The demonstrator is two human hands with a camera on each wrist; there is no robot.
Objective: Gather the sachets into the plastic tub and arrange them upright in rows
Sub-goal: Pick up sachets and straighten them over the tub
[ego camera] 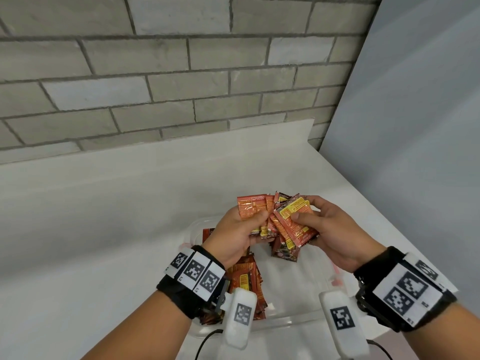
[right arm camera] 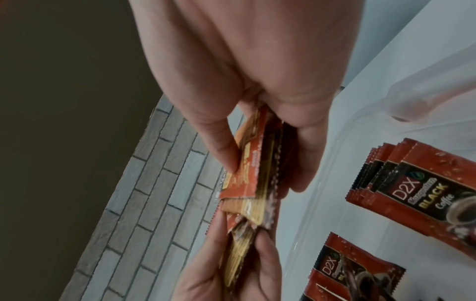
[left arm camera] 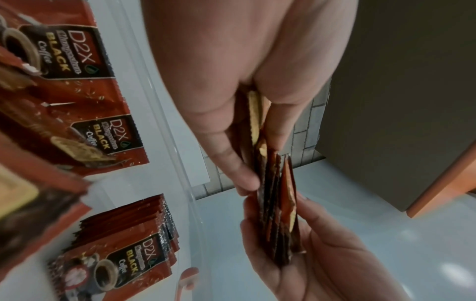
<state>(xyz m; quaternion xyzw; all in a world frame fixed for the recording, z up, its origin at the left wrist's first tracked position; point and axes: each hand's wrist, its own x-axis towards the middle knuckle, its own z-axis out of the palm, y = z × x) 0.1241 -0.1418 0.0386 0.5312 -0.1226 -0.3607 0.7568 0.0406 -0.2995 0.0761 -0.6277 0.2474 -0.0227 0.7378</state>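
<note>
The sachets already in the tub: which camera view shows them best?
The left wrist view: a neat stack of sachets and loose ones show their printed fronts inside the clear plastic tub. The right wrist view shows fewer, at its edge. In the head view the left hand and wristband cover most of them.

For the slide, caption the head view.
Left hand and right hand grip fanned sachets above the plastic tub.

One clear tub [ego camera: 197,224]. Two hands [ego camera: 240,236], both gripping one fanned bunch of sachets [ego camera: 279,219]; its count is unclear. More sachets [ego camera: 245,281] stand packed in the tub's near left, too many to count.
</note>
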